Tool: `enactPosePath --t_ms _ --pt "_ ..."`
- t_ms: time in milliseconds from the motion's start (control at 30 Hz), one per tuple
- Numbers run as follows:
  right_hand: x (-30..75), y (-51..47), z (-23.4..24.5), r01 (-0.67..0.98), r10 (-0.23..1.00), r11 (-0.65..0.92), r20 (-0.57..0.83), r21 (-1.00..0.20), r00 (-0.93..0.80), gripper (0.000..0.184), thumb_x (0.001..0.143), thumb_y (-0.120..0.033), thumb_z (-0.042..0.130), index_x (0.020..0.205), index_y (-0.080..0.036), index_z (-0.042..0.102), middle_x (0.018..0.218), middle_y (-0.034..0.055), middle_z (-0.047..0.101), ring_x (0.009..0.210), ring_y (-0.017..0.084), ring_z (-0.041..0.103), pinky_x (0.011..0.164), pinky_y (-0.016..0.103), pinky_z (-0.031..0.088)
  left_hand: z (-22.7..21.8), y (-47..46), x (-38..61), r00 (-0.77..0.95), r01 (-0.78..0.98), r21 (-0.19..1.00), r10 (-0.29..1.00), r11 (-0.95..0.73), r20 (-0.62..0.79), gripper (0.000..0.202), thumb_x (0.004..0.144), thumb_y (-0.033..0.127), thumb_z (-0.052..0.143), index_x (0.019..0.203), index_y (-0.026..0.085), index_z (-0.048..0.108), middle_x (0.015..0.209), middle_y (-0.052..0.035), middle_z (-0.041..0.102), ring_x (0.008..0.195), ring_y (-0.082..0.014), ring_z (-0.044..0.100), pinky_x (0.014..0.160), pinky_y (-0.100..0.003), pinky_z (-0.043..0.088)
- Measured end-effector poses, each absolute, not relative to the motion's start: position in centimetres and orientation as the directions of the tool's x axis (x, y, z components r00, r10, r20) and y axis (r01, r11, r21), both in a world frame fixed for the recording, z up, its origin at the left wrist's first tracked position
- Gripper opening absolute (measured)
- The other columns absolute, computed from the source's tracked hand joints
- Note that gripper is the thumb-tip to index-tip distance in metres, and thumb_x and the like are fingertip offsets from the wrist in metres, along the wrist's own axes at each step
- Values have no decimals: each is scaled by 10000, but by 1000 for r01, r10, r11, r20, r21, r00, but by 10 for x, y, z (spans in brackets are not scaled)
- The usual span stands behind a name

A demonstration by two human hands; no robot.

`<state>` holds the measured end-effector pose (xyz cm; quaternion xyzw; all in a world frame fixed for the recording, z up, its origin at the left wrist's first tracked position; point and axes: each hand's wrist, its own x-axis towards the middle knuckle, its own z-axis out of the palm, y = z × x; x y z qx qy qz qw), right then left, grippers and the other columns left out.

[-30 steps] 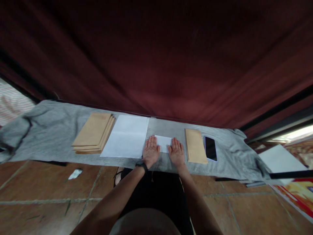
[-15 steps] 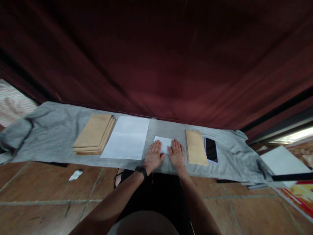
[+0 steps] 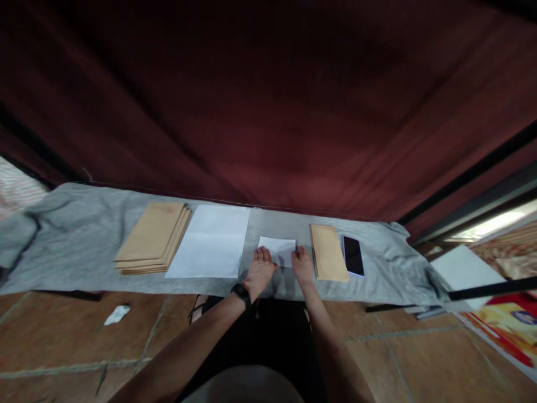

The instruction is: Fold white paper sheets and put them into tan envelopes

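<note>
A small folded sheet of white paper (image 3: 277, 248) lies on the grey cloth in front of me. My left hand (image 3: 260, 270) rests on its left side with the fingers lying fairly flat and close together. At the right edge of the paper, my right hand (image 3: 302, 265) has its fingers curled and pinches that edge. Left of my hands is a stack of larger white sheets (image 3: 210, 240). Just right of my right hand lie brown envelopes (image 3: 329, 253) in a thin pile.
A thicker stack of brown envelopes (image 3: 151, 232) lies at the left on the grey cloth (image 3: 88, 224). A phone (image 3: 353, 256) lies face up at the right. Dark red fabric (image 3: 268, 140) hangs behind the bench. A crumpled white scrap (image 3: 117, 314) is on the tiled floor.
My right hand has gone from lying flat on the folded paper to curled fingers at its right edge. My left hand stays on the left side. The view has shifted slightly.
</note>
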<state>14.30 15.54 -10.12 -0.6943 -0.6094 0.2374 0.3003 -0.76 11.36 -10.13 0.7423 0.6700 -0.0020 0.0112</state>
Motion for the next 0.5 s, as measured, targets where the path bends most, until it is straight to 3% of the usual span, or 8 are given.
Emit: enactPosePath --t_ms 133,367,500 --pt "142 160 -95 642 992 -57 31 -764 125 247 855 -264 509 997 -172 689 820 71 737 778 212 702 683 276 502 -102 108 -10 151 988 30 989 -151 4 492 974 256 454 1427 63 474 1469 -268 473 1391 -352 433 1110 -526 357" --pt "134 148 -75 522 993 44 94 -852 71 357 839 -317 531 1130 -163 670 813 43 742 728 183 684 682 274 529 -85 103 -8 187 975 105 980 -193 63 638 949 378 530 1467 30 394 1459 -274 477 1343 -377 473 1052 -476 429" --pt "120 140 -60 417 987 142 161 -898 10 334 837 -306 557 1131 -193 669 893 54 740 780 187 681 762 307 538 -72 104 -2 67 932 350 994 -92 82 523 922 195 510 1428 75 457 1403 -251 540 1290 -341 536 1016 -462 457"
